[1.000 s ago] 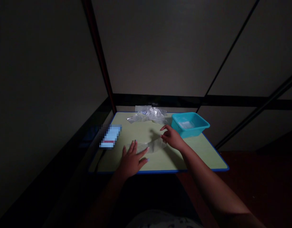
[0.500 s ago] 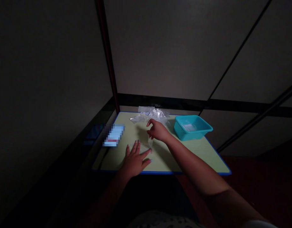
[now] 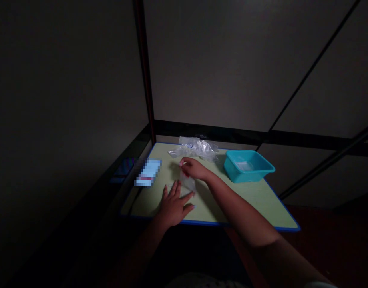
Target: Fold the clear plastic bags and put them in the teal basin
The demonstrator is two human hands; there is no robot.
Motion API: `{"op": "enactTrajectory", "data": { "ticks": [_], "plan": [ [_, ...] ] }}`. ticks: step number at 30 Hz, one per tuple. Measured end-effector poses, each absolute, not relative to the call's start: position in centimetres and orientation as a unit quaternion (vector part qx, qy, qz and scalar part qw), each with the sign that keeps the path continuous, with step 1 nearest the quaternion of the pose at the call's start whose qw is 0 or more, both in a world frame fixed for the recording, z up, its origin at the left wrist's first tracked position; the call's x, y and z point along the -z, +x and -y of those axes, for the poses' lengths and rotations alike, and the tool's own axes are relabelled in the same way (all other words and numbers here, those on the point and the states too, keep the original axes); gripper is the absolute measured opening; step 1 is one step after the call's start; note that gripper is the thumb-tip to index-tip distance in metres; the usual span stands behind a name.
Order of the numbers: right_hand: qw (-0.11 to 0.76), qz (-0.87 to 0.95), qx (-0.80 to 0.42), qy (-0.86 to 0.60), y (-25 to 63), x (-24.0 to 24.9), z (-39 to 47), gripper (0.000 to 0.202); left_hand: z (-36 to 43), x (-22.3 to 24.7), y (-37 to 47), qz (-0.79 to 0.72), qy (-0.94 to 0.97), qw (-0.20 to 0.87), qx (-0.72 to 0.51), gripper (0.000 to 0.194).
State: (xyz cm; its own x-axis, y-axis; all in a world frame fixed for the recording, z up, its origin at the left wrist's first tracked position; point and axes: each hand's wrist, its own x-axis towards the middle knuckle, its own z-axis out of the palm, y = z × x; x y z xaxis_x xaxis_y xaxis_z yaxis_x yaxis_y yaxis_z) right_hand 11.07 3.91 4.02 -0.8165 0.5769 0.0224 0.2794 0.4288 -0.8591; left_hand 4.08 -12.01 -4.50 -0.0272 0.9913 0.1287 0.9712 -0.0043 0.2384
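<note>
A small clear plastic bag (image 3: 188, 183) lies on the light green table, with its far side lifted up. My left hand (image 3: 174, 204) is flat with fingers spread, pressing the bag's near part against the tabletop. Just beyond it, my right hand (image 3: 192, 169) pinches the bag's raised edge between thumb and fingers. What is inside the bag, if anything, I cannot make out. Behind my hands, at the far edge, lies a loose pile of clear plastic bags (image 3: 201, 149).
A turquoise plastic basin (image 3: 251, 176) stands at the table's right, with clear plastic inside. A phone-like screen (image 3: 149, 172), blurred out, lies at the left edge. The blue-edged table (image 3: 246, 208) stands against panelled walls (image 3: 207, 80) at the back and left.
My right hand has closed on the bag's edge and lifted it, where its fingers were more apart before. My left hand stays spread on the bag. The whole view has shifted slightly.
</note>
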Motion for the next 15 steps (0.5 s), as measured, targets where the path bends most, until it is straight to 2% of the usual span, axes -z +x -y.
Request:
{"op": "enactTrajectory", "data": {
  "ticks": [3,6,11,13,15],
  "plan": [
    [0.182,0.810,-0.494,-0.258,14.7,-3.2,-6.1,0.010,12.0,4.7,4.0,-0.701,0.698,0.039,-0.139,0.051],
    [0.168,0.733,-0.592,-0.290,18.4,-1.0,-7.6,0.032,12.0,4.5,4.0,-0.703,0.695,0.047,-0.139,0.051],
    [0.205,0.630,-0.696,-0.277,21.6,2.6,-7.2,0.060,12.0,3.8,4.2,-0.713,0.688,0.057,-0.121,0.050],
    [0.219,0.601,-0.712,-0.291,22.0,3.1,-6.8,0.062,12.0,3.6,4.3,-0.714,0.688,0.061,-0.114,0.050],
    [0.216,0.570,-0.719,-0.334,22.0,3.1,-6.5,0.055,12.0,3.4,4.3,-0.715,0.688,0.062,-0.109,0.050]
  ]
}}
